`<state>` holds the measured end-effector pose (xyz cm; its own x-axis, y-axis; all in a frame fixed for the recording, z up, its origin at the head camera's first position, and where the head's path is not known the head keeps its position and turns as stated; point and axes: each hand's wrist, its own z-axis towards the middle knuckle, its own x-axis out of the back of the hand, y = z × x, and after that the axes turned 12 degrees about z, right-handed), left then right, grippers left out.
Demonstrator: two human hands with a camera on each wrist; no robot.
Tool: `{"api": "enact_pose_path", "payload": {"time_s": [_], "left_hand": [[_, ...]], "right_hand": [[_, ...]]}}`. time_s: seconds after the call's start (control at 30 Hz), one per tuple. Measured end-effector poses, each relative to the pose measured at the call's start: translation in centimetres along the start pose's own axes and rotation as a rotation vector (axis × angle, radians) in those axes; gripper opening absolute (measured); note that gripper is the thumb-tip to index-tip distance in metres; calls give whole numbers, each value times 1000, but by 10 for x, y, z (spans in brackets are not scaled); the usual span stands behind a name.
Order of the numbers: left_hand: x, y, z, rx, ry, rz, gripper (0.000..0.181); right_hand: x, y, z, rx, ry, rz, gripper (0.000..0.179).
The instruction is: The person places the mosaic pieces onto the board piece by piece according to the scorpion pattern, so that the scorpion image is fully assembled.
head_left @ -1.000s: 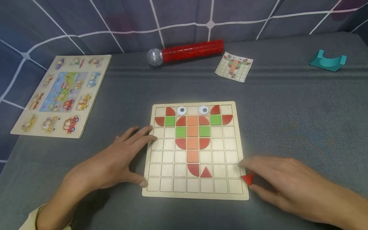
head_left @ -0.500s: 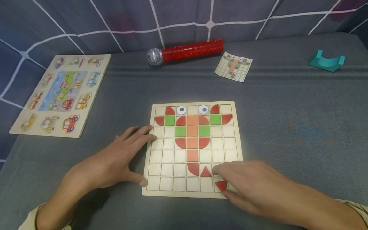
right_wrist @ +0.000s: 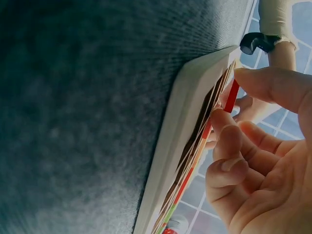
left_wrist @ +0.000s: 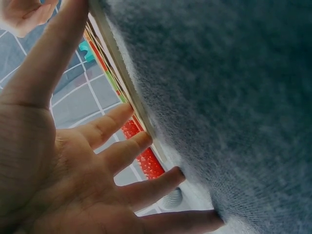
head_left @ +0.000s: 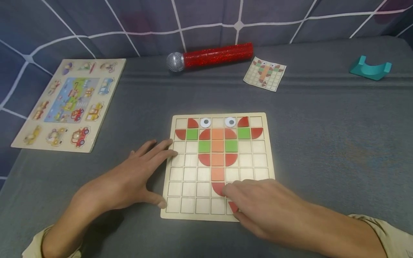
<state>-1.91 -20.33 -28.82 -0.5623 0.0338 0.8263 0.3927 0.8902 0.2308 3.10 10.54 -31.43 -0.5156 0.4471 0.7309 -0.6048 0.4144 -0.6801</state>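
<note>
A square wooden grid board (head_left: 190,175) lies flat, bearing red, green and orange pieces and two eye discs. My left hand (head_left: 126,184) rests at its left edge, fingers spread, fingertips and thumb touching the rim. Over the lower right of the board, my right hand (head_left: 267,208) pinches a red triangle (head_left: 232,207) between thumb and fingers. In the right wrist view that red triangle (right_wrist: 232,96) appears edge-on, tilted above the board. A red quarter-circle (head_left: 217,188) lies beside the right fingertips. The right hand hides the board's lower right cells.
Behind the board lie a red glittery microphone (head_left: 216,56) and a small printed pattern card (head_left: 265,74). A teal U-shaped stand (head_left: 371,68) is at the back right. A vehicle knob puzzle (head_left: 113,77) lies at the left. Dark checked cloth (head_left: 206,14) rises behind.
My right hand has carried the red triangle leftward from the board's right edge to over its lower middle, now covering the other small red triangle. The left hand stays put.
</note>
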Motion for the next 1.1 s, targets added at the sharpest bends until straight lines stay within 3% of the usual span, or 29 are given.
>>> {"api": "enact_pose_path", "payload": {"time_s": [0.17, 0.43, 0.63, 1.1], "left_hand": [[0, 1, 0, 5, -3, 9, 112], [0, 2, 1, 4, -1, 16, 112], [1, 1, 0, -3, 4, 22, 111], [1, 2, 0, 5, -1, 13, 112]], "right_hand": [[2, 1, 1, -2, -43, 10, 38], [3, 1, 1, 27, -43, -56, 33], [2, 2, 2, 36, 22, -68, 25], [4, 2, 4, -11, -8, -65, 26]]}}
